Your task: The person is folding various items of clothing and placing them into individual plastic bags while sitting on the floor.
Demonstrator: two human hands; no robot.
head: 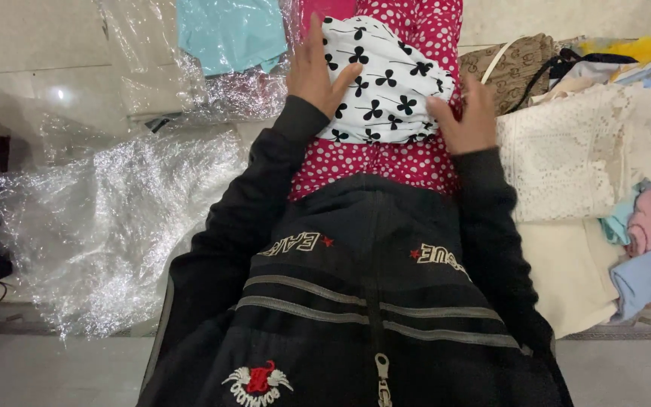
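White clover-print garment [386, 83] lies folded on the red dotted cloth [408, 162], left hand [318, 71] and right hand [467, 113] pressing flat, open-palmed, gripping nothing; even pressure at both edges should keep the fold square.

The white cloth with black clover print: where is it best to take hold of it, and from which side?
Probably at its two side edges, from left and right. The white clover-print cloth lies as a folded bundle on the pink dotted fabric; the left hand and right hand already rest at those edges.
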